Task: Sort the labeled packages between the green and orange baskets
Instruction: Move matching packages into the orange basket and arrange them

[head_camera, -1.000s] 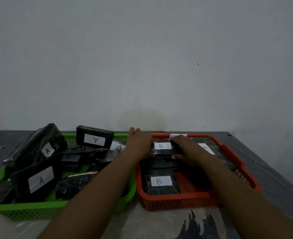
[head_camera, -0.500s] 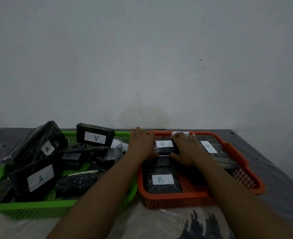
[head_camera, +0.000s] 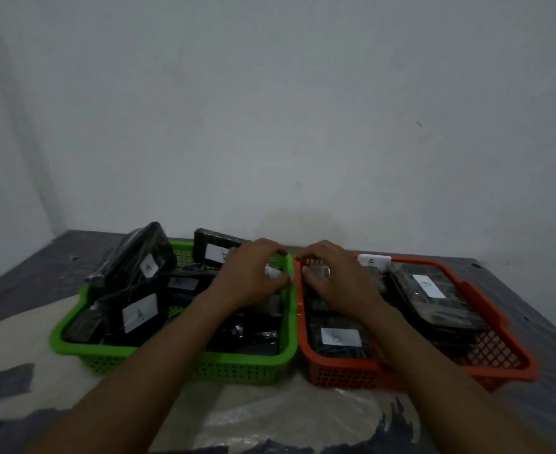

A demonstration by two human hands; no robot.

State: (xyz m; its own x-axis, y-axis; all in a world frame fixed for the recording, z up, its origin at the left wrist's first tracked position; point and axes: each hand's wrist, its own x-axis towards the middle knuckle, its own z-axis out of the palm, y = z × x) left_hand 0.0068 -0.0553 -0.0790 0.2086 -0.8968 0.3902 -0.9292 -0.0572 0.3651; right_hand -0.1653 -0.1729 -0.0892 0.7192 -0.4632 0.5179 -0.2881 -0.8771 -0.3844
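The green basket [head_camera: 178, 355] stands on the left, piled with black wrapped packages. One white-labeled package [head_camera: 139, 312] is at its front and a tilted one [head_camera: 149, 265] leans behind. The orange basket [head_camera: 345, 367] on the right holds B-labeled packages, one at the front [head_camera: 337, 337] and one at the right [head_camera: 429, 285]. My left hand [head_camera: 253, 276] hovers over the green basket's right rear with its fingers curled near a white label; its grip is blurred. My right hand [head_camera: 335, 283] curls over a B package [head_camera: 319, 271] at the orange basket's rear left.
The two baskets sit side by side, nearly touching, on a table covered with dark and pale plastic sheet [head_camera: 270, 417]. A plain wall rises just behind them. Bare table lies left of the green basket and right of the orange one.
My left hand has left the B package and moved left over the green basket. My right hand stays on that package. The view has shifted, so the baskets appear further right.
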